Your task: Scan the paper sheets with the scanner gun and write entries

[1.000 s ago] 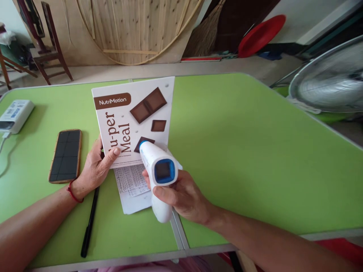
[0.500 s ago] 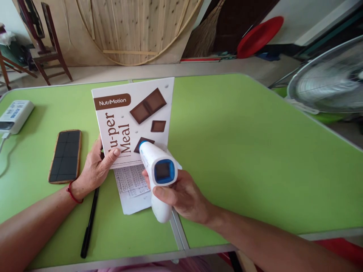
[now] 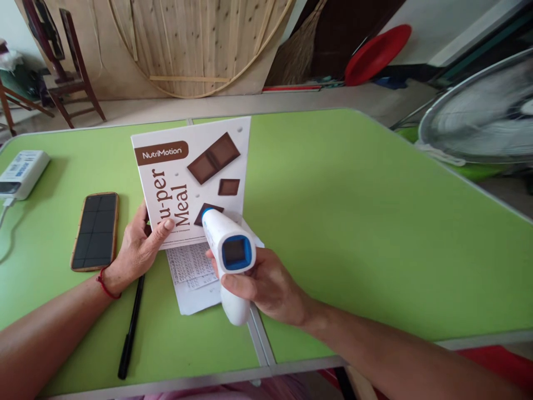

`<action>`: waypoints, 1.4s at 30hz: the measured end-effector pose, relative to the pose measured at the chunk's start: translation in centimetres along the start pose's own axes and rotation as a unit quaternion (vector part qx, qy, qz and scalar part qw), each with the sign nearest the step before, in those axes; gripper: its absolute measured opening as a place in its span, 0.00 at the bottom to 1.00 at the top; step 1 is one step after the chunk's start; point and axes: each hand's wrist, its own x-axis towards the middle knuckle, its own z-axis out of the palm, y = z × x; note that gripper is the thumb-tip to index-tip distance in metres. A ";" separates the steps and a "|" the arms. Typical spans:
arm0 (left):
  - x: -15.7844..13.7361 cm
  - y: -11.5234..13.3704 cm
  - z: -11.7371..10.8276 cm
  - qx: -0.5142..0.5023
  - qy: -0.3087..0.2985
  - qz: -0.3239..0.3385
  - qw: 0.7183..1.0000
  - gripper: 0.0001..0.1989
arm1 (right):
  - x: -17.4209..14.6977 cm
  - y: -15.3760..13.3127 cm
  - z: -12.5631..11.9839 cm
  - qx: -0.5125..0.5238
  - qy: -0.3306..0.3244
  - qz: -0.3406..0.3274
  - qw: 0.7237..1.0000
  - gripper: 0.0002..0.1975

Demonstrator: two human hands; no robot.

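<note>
pointing an infrared thermometer at a nutrimotion box, by the look of it
clamping the box's lower left edge between thumb and fingers of the left hand, above handwritten sheets on the green table; wrapping the right hand round the thermometer's handle. touching or apart, can't tell. probably calling for steady aim next. counting one box, one thermometer, one smartphone, one pen, one power bank, at least two sheets.
</note>
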 end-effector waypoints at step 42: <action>0.1 -2.5 -0.7 0.073 0.092 0.091 0.989 0.22 | 0.4 -1.4 1.8 -0.528 -0.117 -0.475 0.694 0.12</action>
